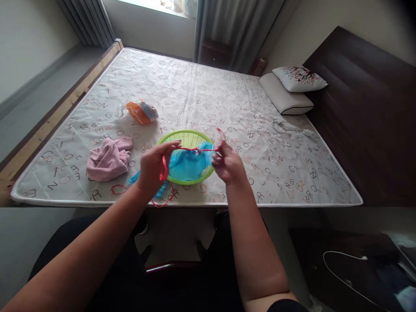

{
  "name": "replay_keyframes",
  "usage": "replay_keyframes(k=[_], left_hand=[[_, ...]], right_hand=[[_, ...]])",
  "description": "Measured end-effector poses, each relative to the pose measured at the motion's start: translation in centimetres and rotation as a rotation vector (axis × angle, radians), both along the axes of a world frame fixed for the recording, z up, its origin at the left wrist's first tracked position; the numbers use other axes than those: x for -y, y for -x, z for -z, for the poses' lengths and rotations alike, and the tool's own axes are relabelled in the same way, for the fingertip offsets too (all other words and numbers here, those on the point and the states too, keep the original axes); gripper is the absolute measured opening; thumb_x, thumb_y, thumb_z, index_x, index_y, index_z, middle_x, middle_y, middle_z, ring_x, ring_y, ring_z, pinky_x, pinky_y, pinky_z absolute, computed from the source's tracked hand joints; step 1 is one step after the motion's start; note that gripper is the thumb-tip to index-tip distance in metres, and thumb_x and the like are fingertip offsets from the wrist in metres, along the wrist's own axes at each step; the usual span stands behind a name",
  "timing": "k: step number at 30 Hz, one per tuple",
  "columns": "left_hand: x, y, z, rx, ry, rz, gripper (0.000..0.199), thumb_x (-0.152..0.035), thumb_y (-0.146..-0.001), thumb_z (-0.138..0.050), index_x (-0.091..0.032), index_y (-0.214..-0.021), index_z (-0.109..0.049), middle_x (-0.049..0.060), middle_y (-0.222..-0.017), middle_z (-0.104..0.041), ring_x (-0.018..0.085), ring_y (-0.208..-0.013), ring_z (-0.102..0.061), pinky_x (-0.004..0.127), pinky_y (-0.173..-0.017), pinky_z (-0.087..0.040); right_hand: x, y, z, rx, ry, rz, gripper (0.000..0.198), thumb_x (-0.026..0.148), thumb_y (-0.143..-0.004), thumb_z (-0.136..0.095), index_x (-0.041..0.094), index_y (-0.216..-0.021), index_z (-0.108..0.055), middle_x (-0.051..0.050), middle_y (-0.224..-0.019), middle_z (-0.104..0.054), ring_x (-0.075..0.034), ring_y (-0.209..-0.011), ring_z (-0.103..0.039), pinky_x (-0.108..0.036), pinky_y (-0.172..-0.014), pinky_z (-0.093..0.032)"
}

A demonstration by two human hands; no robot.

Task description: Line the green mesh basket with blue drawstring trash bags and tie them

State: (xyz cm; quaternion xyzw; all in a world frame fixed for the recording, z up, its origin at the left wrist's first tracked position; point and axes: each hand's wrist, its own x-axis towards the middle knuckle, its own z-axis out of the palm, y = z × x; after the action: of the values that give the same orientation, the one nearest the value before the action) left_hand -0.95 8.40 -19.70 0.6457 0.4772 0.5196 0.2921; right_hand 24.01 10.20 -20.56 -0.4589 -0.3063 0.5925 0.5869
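A red ribbon-like string (208, 150) is stretched between my two hands, with a small knot or loop near its middle. My left hand (155, 162) is closed on one part, and more of the string hangs below it in loops over the mattress edge. My right hand (226, 161) pinches the other part, its free end sticking up above the fingers. Below the string, blue thin plastic (185, 164) lies in a green basket (195, 180). Whether the string is tied to the plastic, I cannot tell. More blue plastic (160, 190) lies beside the basket, partly behind my left hand.
The basket stands near the front edge of a letter-printed mattress (201, 104). To the left lie a pink cloth (108, 160) and an orange and clear plastic package (141, 112). Pillows (286, 93) rest by the dark headboard (360, 104) at right.
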Motion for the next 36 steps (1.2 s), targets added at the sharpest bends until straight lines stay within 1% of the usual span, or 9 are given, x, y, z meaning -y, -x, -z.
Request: replay_keyframes(k=[3, 6, 14, 17, 20, 23, 27, 32, 36], left_hand=[[-1.3, 2.3, 2.4, -0.206, 0.001, -0.062, 0.023, -0.039, -0.1, -0.073, -0.022, -0.102, -0.087, 0.009, -0.104, -0.086, 0.026, -0.103, -0.081, 0.039, -0.104, -0.061], [-2.3, 3.4, 4.4, -0.184, 0.052, -0.027, 0.032, -0.042, -0.104, -0.063, -0.019, -0.097, -0.083, 0.009, -0.095, -0.086, 0.025, -0.091, -0.082, 0.041, -0.092, -0.065], [-4.6, 5.2, 3.8, 0.124, 0.253, 0.019, 0.044, -0.047, -0.092, -0.078, -0.02, -0.126, -0.074, 0.014, -0.122, -0.079, 0.023, -0.087, -0.08, 0.04, -0.081, -0.067], [-4.6, 5.5, 3.6, 0.074, 0.12, -0.118, 0.071, -0.038, -0.085, -0.085, -0.031, -0.151, -0.059, 0.014, -0.158, -0.059, 0.031, -0.118, -0.076, 0.046, -0.093, -0.067], [-3.5, 5.0, 2.9, -0.095, -0.162, -0.323, 0.092, -0.027, -0.084, -0.088, -0.033, -0.164, -0.044, 0.012, -0.178, -0.034, 0.04, -0.162, -0.04, 0.058, -0.123, -0.05], [-2.3, 3.8, 1.9, -0.236, -0.259, -0.271, 0.092, -0.028, -0.083, -0.09, -0.029, -0.164, -0.045, 0.012, -0.177, -0.037, 0.042, -0.167, -0.029, 0.059, -0.129, -0.042], [-1.8, 2.1, 1.5, -0.23, 0.195, 0.076, 0.093, -0.057, -0.09, -0.082, -0.025, -0.168, -0.041, 0.014, -0.133, -0.076, 0.031, -0.108, -0.078, 0.042, -0.089, -0.063], [-2.2, 1.4, 2.2, 0.094, 0.804, 0.292, 0.103, -0.101, -0.087, -0.041, -0.013, -0.132, -0.069, 0.006, -0.06, -0.067, 0.024, -0.051, -0.066, 0.031, -0.052, -0.05], [-2.3, 2.0, 2.6, 0.236, 1.034, 0.419, 0.064, -0.083, -0.085, -0.067, -0.02, -0.096, -0.07, 0.006, -0.061, -0.064, 0.025, -0.052, -0.066, 0.034, -0.048, -0.053]], right_hand=[[-0.5, -2.7, 1.1, -0.093, 0.156, 0.194, 0.049, 0.051, -0.089, -0.089, 0.023, -0.079, -0.05, 0.01, -0.063, -0.046, -0.004, -0.045, -0.033, -0.018, -0.041, -0.029], [-0.4, -3.5, 1.4, -0.096, 0.18, 0.308, 0.045, 0.047, -0.095, -0.083, 0.022, -0.078, -0.051, 0.009, -0.066, -0.048, -0.003, -0.045, -0.036, -0.016, -0.041, -0.029], [0.2, -3.6, 0.6, 0.397, -0.07, 0.089, 0.042, 0.05, -0.089, -0.082, 0.03, -0.125, -0.073, -0.003, -0.125, -0.073, -0.011, -0.082, -0.064, -0.023, -0.069, -0.054], [0.7, -2.6, 0.5, 0.712, -0.13, -0.085, 0.064, 0.048, -0.086, -0.086, 0.033, -0.145, -0.067, -0.007, -0.144, -0.068, -0.017, -0.092, -0.066, -0.036, -0.088, -0.06], [0.9, -0.8, 1.0, 0.859, -0.189, -0.223, 0.074, 0.043, -0.085, -0.087, 0.033, -0.153, -0.062, -0.01, -0.151, -0.064, -0.023, -0.099, -0.069, -0.048, -0.101, -0.06], [0.6, 1.1, 2.1, 0.911, -0.282, -0.258, 0.065, 0.033, -0.085, -0.086, 0.028, -0.147, -0.067, -0.013, -0.152, -0.063, -0.029, -0.117, -0.069, -0.053, -0.111, -0.055], [0.2, 3.4, 2.8, 0.879, -0.359, -0.246, 0.02, 0.028, -0.093, -0.074, 0.024, -0.112, -0.076, -0.011, -0.125, -0.076, -0.03, -0.127, -0.068, -0.054, -0.119, -0.05], [1.6, 6.1, 0.8, 0.666, -0.497, -0.149, 0.015, 0.028, -0.101, -0.059, 0.027, -0.109, -0.072, -0.006, -0.118, -0.077, -0.023, -0.116, -0.072, -0.046, -0.11, -0.057], [3.4, 7.8, -1.3, 0.589, -0.637, -0.285, 0.013, 0.021, -0.098, -0.06, 0.027, -0.1, -0.071, -0.004, -0.118, -0.076, -0.02, -0.118, -0.071, -0.04, -0.108, -0.058]])
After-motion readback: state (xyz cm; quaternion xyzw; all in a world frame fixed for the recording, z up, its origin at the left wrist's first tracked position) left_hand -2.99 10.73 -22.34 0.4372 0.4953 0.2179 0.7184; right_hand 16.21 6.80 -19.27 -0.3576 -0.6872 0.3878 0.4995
